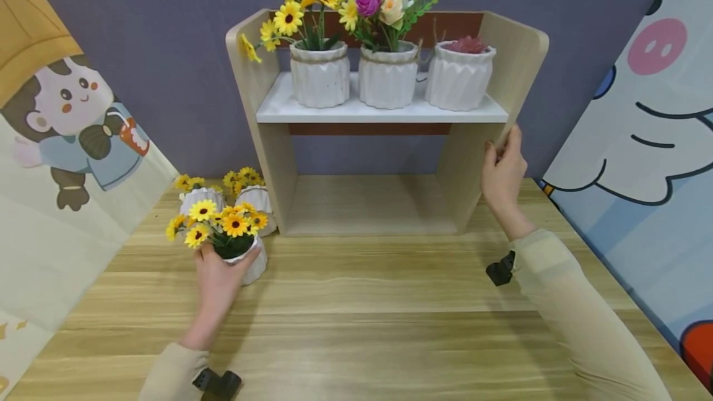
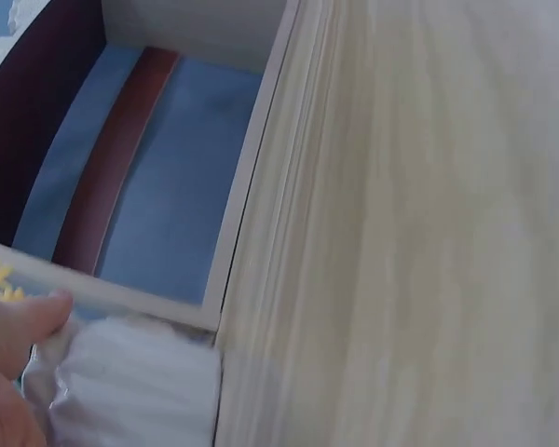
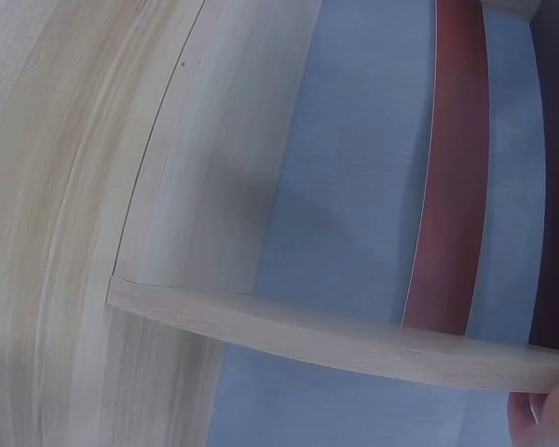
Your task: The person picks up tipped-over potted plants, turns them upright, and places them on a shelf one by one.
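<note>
My left grip [image 1: 220,274] is curled around a small white pot [image 1: 257,266] of yellow flowers [image 1: 233,224], thumb on its right side and fingertips at its left. The pot sits at the far end of that grip, its axis looking about upright. The relation I judge matters most: the shelf unit [image 1: 282,172] stands to the pot's right and beyond it, with the lower compartment [image 1: 373,206] past the left panel, so that panel lies across the straight sideways line. The left grip is plainly the nearer one. My right grip [image 1: 504,172], over at the far side, holds the front edge of the right panel [image 1: 517,60].

Further out, two more potted yellow plants stand behind the held one, the left pot [image 1: 202,198] and the right pot [image 1: 255,197], partly covered by its blooms. Three pots line the white upper board [image 1: 384,117].

I cannot tell whether the held pot's base touches the desk [image 1: 390,327]. Its lower left is behind my hand, and the left wrist view cuts off most of the flowers. The right wrist view catches only fingertips at its corner.
</note>
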`<act>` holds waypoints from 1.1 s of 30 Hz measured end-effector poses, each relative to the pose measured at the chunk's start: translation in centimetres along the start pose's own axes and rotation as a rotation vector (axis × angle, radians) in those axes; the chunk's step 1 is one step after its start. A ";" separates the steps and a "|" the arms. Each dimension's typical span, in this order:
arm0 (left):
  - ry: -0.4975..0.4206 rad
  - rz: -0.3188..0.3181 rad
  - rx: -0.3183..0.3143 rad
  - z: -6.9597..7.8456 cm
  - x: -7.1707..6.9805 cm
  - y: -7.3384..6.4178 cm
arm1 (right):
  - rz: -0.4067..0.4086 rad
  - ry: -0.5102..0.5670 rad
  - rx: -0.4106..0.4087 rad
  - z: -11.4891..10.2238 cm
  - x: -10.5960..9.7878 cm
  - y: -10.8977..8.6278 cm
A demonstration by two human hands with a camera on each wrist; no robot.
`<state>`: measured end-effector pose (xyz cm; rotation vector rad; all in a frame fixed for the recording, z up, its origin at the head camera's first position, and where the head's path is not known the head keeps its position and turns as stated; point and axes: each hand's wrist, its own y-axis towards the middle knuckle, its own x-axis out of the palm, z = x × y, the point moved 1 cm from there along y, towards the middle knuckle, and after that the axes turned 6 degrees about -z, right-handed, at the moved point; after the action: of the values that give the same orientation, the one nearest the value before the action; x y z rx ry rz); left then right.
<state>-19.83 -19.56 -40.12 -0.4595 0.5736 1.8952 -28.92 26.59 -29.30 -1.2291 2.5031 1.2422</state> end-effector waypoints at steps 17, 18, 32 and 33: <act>-0.010 -0.036 -0.052 -0.3 -0.1 0.8 | 0.012 0.001 0.007 0.2 -0.1 0.1; -0.006 -0.029 -0.045 -0.3 -0.1 0.8 | 0.012 0.001 0.009 0.1 -0.1 0.1; 0.125 -0.134 0.123 0.9 -0.5 0.3 | 0.022 0.003 -0.002 0.0 0.0 0.0; 0.128 -0.151 0.132 1.2 -0.4 0.2 | 0.020 0.002 0.000 0.1 0.1 0.0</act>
<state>-19.90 -19.29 -38.89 -0.5254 0.7230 1.6816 -28.96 26.59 -29.39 -1.2085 2.5226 1.2454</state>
